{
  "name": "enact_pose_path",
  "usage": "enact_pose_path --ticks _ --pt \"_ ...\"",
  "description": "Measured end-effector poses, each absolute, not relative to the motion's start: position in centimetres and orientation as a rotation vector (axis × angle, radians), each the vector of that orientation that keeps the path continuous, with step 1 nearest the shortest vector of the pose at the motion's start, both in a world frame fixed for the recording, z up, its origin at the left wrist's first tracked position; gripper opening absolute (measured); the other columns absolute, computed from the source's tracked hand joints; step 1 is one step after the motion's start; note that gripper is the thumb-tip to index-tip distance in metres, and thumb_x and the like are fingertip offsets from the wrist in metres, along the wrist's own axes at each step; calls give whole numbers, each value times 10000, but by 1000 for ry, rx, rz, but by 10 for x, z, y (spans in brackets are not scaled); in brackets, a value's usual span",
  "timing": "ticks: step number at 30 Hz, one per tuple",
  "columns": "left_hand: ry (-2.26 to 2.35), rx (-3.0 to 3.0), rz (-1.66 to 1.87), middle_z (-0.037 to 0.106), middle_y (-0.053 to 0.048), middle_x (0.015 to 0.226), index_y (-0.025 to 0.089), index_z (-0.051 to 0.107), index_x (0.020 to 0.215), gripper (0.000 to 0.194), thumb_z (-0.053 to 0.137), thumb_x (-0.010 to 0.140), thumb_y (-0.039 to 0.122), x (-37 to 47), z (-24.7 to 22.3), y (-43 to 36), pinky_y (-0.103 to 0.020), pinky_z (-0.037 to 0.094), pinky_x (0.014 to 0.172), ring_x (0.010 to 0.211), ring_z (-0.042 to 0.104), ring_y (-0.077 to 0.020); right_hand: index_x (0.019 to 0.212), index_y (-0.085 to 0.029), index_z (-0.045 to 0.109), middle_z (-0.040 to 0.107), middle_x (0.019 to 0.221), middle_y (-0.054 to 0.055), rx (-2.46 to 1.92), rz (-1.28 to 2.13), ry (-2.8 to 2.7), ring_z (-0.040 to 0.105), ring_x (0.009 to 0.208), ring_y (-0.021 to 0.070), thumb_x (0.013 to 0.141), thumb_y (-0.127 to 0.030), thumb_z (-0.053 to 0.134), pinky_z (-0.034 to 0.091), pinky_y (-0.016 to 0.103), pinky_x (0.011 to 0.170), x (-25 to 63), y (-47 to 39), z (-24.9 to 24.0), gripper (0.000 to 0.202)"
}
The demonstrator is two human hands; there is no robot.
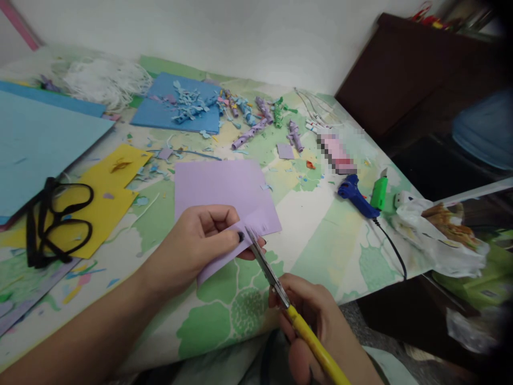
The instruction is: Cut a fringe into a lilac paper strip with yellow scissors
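My left hand (pixel 200 235) pinches a small piece of lilac paper (pixel 218 266) between thumb and fingers, above the near edge of the table. In my right hand (pixel 316 313) is a pair of scissors (pixel 266 267) with yellow handles. The blade tips meet the paper's edge beside my left fingertips; whether the blades are apart, I cannot tell. Just beyond my left hand a larger lilac sheet (pixel 220 184) lies flat, partly covered by that hand.
Black glasses (pixel 66 219) lie on yellow paper (pixel 120 166) at left. Decorated rolled paper tubes (pixel 250 133) and a blue sheet (pixel 160 115) are farther back. A blue glue gun (pixel 356 197), a green cutter (pixel 379 192) and a plastic bag (pixel 441 246) sit at right. Paper scraps are scattered about.
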State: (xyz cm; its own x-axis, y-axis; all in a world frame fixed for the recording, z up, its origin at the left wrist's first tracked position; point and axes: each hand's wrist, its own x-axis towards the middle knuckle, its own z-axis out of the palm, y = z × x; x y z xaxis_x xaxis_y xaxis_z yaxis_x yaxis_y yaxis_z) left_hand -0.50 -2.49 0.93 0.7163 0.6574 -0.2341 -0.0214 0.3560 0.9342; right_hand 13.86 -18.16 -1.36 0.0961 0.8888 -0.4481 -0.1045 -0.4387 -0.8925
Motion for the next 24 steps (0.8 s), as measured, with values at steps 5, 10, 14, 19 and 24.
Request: enact_pose_path --ticks 5,10,14,19,24 --pt "668 1141 484 763 -58 735 166 652 624 148 647 772 175 -5 8 -24 -234 564 668 718 721 -180 745 -193 556 308 527 -81 -1532 1476 -782 235 480 94 341 -860 663 138 232 407 139 -183 -16 788" --pt "670 1142 484 768 -49 749 168 654 625 148 633 770 145 -5 7 -24 -221 556 664 707 713 -163 703 -192 550 280 513 -88 -1501 1471 -755 229 466 86 336 -844 682 112 233 392 139 -181 -17 759" --pt "666 1132 487 767 -48 740 164 655 623 144 635 765 147 -5 8 -24 -222 555 656 696 712 -164 672 -195 537 281 475 -95 -1472 1495 -780 215 452 82 391 -796 743 104 232 385 139 -178 -15 695" --pt "662 1140 480 770 -50 745 165 645 621 153 634 773 152 -5 7 -23 -204 543 649 703 713 -160 680 -193 552 278 462 -101 -1516 1490 -798 228 428 77 353 -790 761 98 235 378 141 -177 -14 712" --pt "670 1137 483 771 -50 754 162 638 621 159 634 780 155 -6 6 -23 -213 550 659 714 718 -166 695 -188 564 275 449 -102 -1519 1504 -793 230 434 77 347 -847 693 117 224 382 139 -177 -14 756"
